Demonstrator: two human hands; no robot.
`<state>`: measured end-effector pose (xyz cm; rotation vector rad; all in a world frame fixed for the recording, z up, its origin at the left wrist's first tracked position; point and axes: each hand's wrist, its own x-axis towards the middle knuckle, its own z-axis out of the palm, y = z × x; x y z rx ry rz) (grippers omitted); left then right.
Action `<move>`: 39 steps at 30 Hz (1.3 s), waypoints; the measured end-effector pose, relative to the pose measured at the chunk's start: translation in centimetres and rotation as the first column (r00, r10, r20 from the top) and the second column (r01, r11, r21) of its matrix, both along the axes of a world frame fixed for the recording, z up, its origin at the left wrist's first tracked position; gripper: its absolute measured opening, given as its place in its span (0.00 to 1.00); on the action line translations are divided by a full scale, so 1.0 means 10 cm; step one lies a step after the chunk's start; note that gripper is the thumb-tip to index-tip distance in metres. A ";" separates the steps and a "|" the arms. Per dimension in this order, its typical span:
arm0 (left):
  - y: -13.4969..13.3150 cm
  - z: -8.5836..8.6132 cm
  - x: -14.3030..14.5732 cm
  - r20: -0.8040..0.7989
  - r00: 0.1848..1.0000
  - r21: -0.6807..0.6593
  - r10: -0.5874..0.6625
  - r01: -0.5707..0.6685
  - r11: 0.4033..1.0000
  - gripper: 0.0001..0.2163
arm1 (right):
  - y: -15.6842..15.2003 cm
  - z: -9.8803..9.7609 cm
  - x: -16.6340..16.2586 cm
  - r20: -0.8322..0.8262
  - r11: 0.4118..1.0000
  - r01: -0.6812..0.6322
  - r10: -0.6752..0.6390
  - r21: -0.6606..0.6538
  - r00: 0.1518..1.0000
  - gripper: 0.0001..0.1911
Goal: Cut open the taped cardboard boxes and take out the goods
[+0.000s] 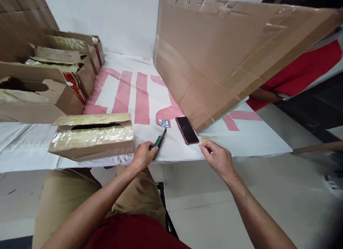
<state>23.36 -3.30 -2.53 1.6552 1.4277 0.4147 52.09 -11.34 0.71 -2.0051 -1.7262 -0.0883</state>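
My left hand is closed around a slim green-and-black hand tool at the table's front edge. Its dark narrow end points away from me, towards a small blue-and-white printed piece lying on the cloth. My right hand is closed in a pinch just right of a dark-screened phone in a red case. What sits between those fingertips is too small to make out. A small yellowish piece lies just beyond them.
A large cardboard sheet stands upright behind the phone. One taped carton lies at the front left, with several open cartons behind it. The pink-and-white cloth covers the table. Another person's red sleeve shows at right.
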 end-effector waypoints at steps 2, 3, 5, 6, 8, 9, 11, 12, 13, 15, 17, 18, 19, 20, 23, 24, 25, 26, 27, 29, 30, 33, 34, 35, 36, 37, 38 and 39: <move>0.06 0.04 0.04 -0.187 0.982 0.084 -0.006 0.022 0.996 0.11 | 0.01 0.03 -0.14 0.023 0.997 -0.071 0.071 0.020 0.997 0.10; 0.05 0.07 0.05 -0.273 0.962 0.153 -0.002 0.046 0.987 0.12 | 0.01 0.05 -0.21 0.047 0.994 -0.108 0.106 0.032 0.993 0.10; -0.05 0.14 0.04 -0.364 0.931 0.318 0.011 0.113 0.941 0.13 | 0.02 0.08 -0.34 0.130 0.983 -0.173 0.163 0.068 0.978 0.10; -0.12 0.18 0.04 -0.346 0.938 0.392 0.013 0.132 0.911 0.13 | 0.02 0.09 -0.41 0.189 0.974 -0.205 0.185 0.094 0.965 0.10; -0.27 0.24 0.03 -0.185 0.983 0.441 -0.015 0.097 0.892 0.12 | 0.03 0.10 -0.55 0.317 0.951 -0.272 0.215 0.147 0.924 0.11; -0.34 0.26 0.04 -0.063 0.997 0.397 -0.038 0.060 0.916 0.11 | 0.03 0.11 -0.61 0.374 0.939 -0.303 0.225 0.165 0.900 0.12; -0.43 0.28 0.08 0.200 0.979 0.224 -0.042 -0.004 0.975 0.10 | 0.03 0.12 -0.75 0.451 0.921 -0.353 0.248 0.165 0.857 0.13; -0.46 0.27 0.11 0.317 0.948 0.129 -0.016 -0.027 0.991 0.10 | 0.03 0.13 -0.81 0.471 0.919 -0.366 0.259 0.149 0.843 0.13; -0.48 0.26 0.14 0.414 0.910 0.047 0.024 -0.047 0.998 0.10 | 0.02 0.14 -0.87 0.478 0.920 -0.370 0.269 0.129 0.836 0.14; -0.48 0.22 0.19 0.545 0.831 -0.068 0.109 -0.086 0.994 0.12 | 0.01 0.17 -0.98 0.449 0.925 -0.368 0.291 0.092 0.845 0.15; -0.46 0.19 0.22 0.602 0.779 -0.143 0.173 -0.109 0.984 0.11 | 0.01 0.19 -1.04 0.325 0.933 -0.352 0.311 0.072 0.893 0.16; -0.45 0.18 0.22 0.612 0.766 -0.168 0.197 -0.118 0.979 0.11 | 0.01 0.20 -1.06 0.205 0.939 -0.338 0.319 0.067 0.925 0.15; -0.44 0.17 0.22 0.612 0.760 -0.186 0.220 -0.132 0.974 0.10 | 0.01 0.21 -1.06 0.041 0.944 -0.326 0.324 0.050 0.945 0.14; -0.43 0.17 0.20 0.609 0.757 -0.200 0.236 -0.142 0.969 0.10 | 0.01 0.21 -1.05 -0.156 0.947 -0.322 0.321 0.015 0.934 0.13; -0.42 0.17 0.14 0.610 0.754 -0.253 0.244 -0.106 0.962 0.09 | 0.04 0.21 -0.98 -0.712 0.926 -0.361 0.183 -0.106 0.678 0.14; -0.42 0.18 0.13 0.617 0.750 -0.273 0.237 -0.078 0.959 0.09 | 0.04 0.21 -0.95 -0.815 0.912 -0.386 0.117 -0.137 0.567 0.15; -0.42 0.18 0.12 0.626 0.745 -0.295 0.231 -0.048 0.954 0.10 | 0.03 0.21 -0.93 -0.875 0.902 -0.403 0.063 -0.156 0.479 0.16; -0.43 0.18 0.11 0.634 0.740 -0.318 0.226 -0.017 0.948 0.10 | 0.02 0.20 -0.91 -0.906 0.896 -0.410 0.023 -0.169 0.423 0.17; -0.44 0.17 0.11 0.641 0.735 -0.342 0.221 0.016 0.939 0.10 | 0.00 0.19 -0.89 -0.919 0.890 -0.418 -0.002 -0.182 0.395 0.18; -0.47 0.16 0.12 0.651 0.732 -0.383 0.198 0.092 0.919 0.12 | -0.08 0.19 -0.83 -0.918 0.880 -0.427 -0.024 -0.207 0.397 0.19; -0.49 0.15 0.14 0.653 0.736 -0.396 0.180 0.130 0.909 0.13 | -0.12 0.19 -0.77 -0.908 0.879 -0.424 -0.023 -0.218 0.419 0.19; -0.57 0.11 0.18 0.646 0.752 -0.399 0.135 0.182 0.899 0.16 | -0.23 0.22 -0.48 -0.808 0.914 -0.329 0.001 -0.238 0.589 0.18; -0.60 0.10 0.19 0.641 0.757 -0.389 0.126 0.179 0.904 0.17 | -0.25 0.23 -0.34 -0.745 0.939 -0.252 -0.007 -0.235 0.668 0.18; -0.63 0.08 0.20 0.639 0.761 -0.374 0.116 0.174 0.911 0.17 | -0.25 0.23 -0.18 -0.673 0.960 -0.161 -0.036 -0.229 0.739 0.19; -0.66 0.06 0.21 0.636 0.764 -0.356 0.105 0.171 0.919 0.16 | -0.23 0.24 -0.01 -0.605 0.973 -0.069 -0.082 -0.221 0.792 0.19; -0.69 0.05 0.21 0.635 0.767 -0.338 0.088 0.173 0.925 0.15 | -0.20 0.23 0.16 -0.550 0.976 0.014 -0.134 -0.218 0.824 0.20; -0.73 0.02 0.22 0.633 0.771 -0.321 0.069 0.181 0.929 0.14 | -0.16 0.21 0.32 -0.511 0.972 0.074 -0.180 -0.221 0.840 0.21; -0.76 0.00 0.22 0.630 0.775 -0.307 0.049 0.191 0.932 0.13 | -0.10 0.19 0.46 -0.481 0.966 0.116 -0.218 -0.232 0.849 0.21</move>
